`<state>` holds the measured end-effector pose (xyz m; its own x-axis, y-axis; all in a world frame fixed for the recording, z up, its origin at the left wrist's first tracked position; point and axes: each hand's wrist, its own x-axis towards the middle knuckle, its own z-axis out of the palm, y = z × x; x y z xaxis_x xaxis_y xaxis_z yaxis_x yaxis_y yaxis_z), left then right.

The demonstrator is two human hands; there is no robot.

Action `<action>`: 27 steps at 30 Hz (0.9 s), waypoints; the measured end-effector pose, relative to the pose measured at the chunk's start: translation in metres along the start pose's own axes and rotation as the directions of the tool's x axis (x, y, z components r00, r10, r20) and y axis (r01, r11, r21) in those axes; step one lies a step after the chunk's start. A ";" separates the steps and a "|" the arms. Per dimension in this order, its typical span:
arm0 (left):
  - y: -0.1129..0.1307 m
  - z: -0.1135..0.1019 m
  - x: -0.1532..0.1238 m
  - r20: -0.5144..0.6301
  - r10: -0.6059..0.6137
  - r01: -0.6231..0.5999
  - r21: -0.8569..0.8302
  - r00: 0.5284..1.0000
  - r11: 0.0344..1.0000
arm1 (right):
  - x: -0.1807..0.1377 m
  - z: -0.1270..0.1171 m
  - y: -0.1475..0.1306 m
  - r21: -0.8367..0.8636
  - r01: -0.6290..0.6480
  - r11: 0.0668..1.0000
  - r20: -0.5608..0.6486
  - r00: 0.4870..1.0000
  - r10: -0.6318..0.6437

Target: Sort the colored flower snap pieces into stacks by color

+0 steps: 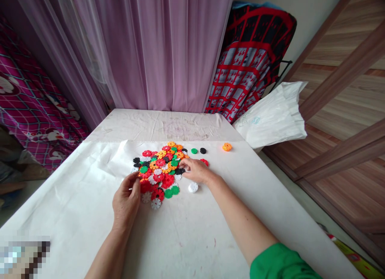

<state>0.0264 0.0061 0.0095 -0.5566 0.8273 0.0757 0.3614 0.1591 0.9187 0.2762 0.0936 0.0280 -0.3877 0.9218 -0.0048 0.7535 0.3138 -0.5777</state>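
A heap of notched plastic snowflake discs [160,162] in red, orange, green, black and white lies mid-table. My left hand [126,197] is at the heap's near left edge, fingers curled and pinched, with a thin white sliver, apparently a white snowflake disc [130,189], showing between them. On the heap's right side, my right hand [196,170] reaches in with bent fingers beside black discs [179,171]; what its fingertips pinch is hidden. Close below that hand sits a small white stack of discs [193,187]. Red discs [204,162] show just behind it.
Green discs [194,151], black discs [203,150] and an orange stack [227,147] sit apart behind my right hand. A white plastic bag [270,114] hangs at the table's right edge. The white table cover [99,166] is wrinkled at left. Purple curtains [168,50] hang behind.
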 end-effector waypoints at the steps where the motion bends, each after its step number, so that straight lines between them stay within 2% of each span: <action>1: 0.000 0.000 0.000 0.002 -0.009 0.009 0.002 1.000 1.000 | 0.001 0.001 0.001 -0.015 0.003 1.000 0.002 1.000 -0.003; 5: 0.000 -0.001 0.000 0.010 -0.043 0.043 0.007 0.999 0.999 | 0.004 0.003 0.006 -0.103 -0.025 0.994 0.002 1.000 0.025; 8: 0.002 -0.001 0.000 0.017 -0.056 0.056 0.008 0.998 0.998 | 0.002 0.006 0.010 -0.107 -0.057 0.993 -0.074 0.996 0.049; 11: 0.003 -0.001 0.000 0.008 -0.052 0.051 0.014 0.999 0.999 | -0.009 0.005 0.018 0.013 -0.096 0.995 -0.167 0.981 0.096; 14: 0.005 -0.001 0.000 -0.001 -0.040 0.040 0.024 0.999 0.999 | -0.024 -0.004 0.032 0.233 -0.089 0.968 -0.244 0.958 0.147; 16: 0.005 -0.002 -0.001 0.001 -0.033 0.033 0.027 0.999 0.999 | -0.028 -0.015 0.044 0.413 -0.129 0.902 -0.319 0.907 0.275; 19: 0.006 -0.002 -0.002 0.000 -0.027 0.027 0.036 1.000 0.999 | -0.016 -0.036 0.061 0.637 -0.223 0.738 -0.371 0.750 0.548; 21: 0.005 -0.002 -0.001 -0.006 -0.021 0.021 0.044 1.000 0.999 | -0.002 -0.047 0.069 0.694 -0.264 0.669 -0.358 0.680 0.640; 27: 0.000 -0.003 0.001 -0.002 -0.002 0.002 0.047 1.000 0.999 | 0.027 -0.050 0.079 0.717 -0.325 0.617 -0.287 0.669 0.686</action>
<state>0.0238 0.0050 0.0103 -0.5586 0.8260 0.0749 0.3950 0.1856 0.8997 0.3524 0.1545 0.0229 0.4102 0.8969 -0.1650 0.2101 -0.2690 -0.9399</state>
